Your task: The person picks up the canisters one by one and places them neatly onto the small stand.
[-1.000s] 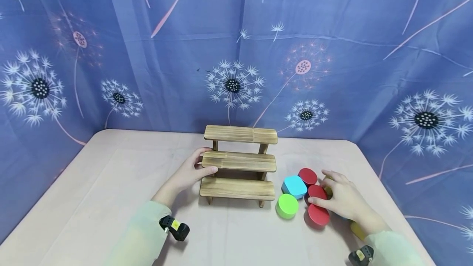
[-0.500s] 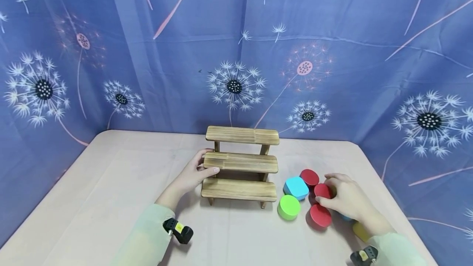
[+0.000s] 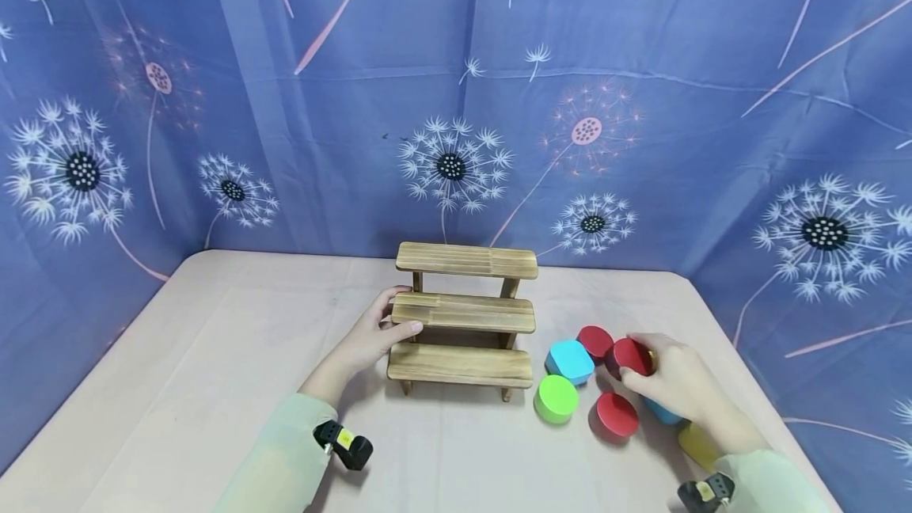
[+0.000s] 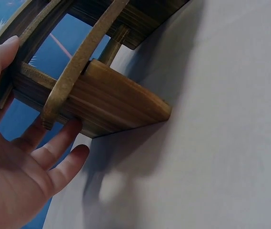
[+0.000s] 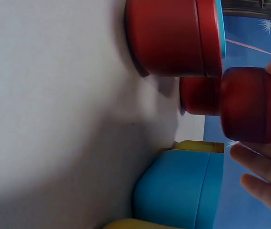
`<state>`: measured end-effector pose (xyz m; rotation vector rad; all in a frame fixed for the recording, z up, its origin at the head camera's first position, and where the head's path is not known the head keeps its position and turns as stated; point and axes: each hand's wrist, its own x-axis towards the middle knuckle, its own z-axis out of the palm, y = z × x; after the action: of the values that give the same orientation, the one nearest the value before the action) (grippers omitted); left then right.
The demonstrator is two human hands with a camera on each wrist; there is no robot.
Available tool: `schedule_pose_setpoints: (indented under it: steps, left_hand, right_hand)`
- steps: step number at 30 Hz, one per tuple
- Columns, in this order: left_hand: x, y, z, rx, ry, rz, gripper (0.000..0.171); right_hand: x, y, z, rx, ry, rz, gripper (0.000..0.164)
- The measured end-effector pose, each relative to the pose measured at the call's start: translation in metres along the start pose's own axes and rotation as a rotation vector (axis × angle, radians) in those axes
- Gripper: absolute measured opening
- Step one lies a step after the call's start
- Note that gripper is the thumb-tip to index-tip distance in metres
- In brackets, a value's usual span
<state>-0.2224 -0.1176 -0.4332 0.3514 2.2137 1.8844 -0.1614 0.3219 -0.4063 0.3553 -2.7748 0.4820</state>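
- Right grip (image 3: 677, 378): pinching the held red box (image 3: 630, 356) between thumb and fingers, close to the top rim; raised off the bench (image 3: 492, 457), judging by the right wrist view.
- Left grip (image 3: 370, 335): holding the wooden stand (image 3: 470, 313) by the left end, thumb on the front edge of the middle shelf, fingers partly hidden behind.
- Left of the right grip: the far red box (image 3: 594, 343), the light blue box (image 3: 571, 362) and, farther left and closer to the body, the green box (image 3: 556, 399).
- Just nearer the body than the right thumb: the near red box (image 3: 616, 416).
- Beneath the right grip, towards the wrist: the darker blue box (image 3: 663, 412) and the yellow box (image 3: 698, 446).
- Likely to tilt or slip, if pinched only by the rim; depth of finger contact impossible to tell.
- Perhaps liable to come apart at the top, if lidded like the seamed neighbours and held by the lid alone.
- Risk of nudging the far red or light blue box, if swung left too low.
- Risk of toppling the yellow box with a dropped wrist.
- Risk of skewing the stand, if tugged by the left grip.
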Motion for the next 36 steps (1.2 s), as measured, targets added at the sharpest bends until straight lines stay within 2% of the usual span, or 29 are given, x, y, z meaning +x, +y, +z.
schedule_pose_setpoints:
  steps: [6, 15, 20, 28, 36]
  left_hand:
    - [-0.001, 0.001, 0.000, -0.012, 0.001, -0.014, 0.064]
    - [0.001, -0.002, 0.001, -0.022, -0.003, -0.011, 0.063]
    - [0.001, -0.002, 0.001, -0.030, 0.002, -0.004, 0.062]
    - [-0.001, -0.001, 0.002, -0.040, 0.008, 0.005, 0.062]
    - [-0.001, -0.004, 0.003, -0.044, 0.004, 0.037, 0.062]
  right_hand:
    - [0.001, -0.001, -0.001, 0.045, 0.113, -0.066, 0.051]
    - [0.005, -0.011, -0.004, 0.184, 0.085, 0.004, 0.054]
    - [0.011, -0.020, -0.006, 0.204, 0.114, -0.022, 0.054]
    - [0.023, -0.035, -0.011, 0.292, 0.106, -0.028, 0.051]
    - [0.035, -0.049, -0.011, 0.340, 0.162, -0.049, 0.050]
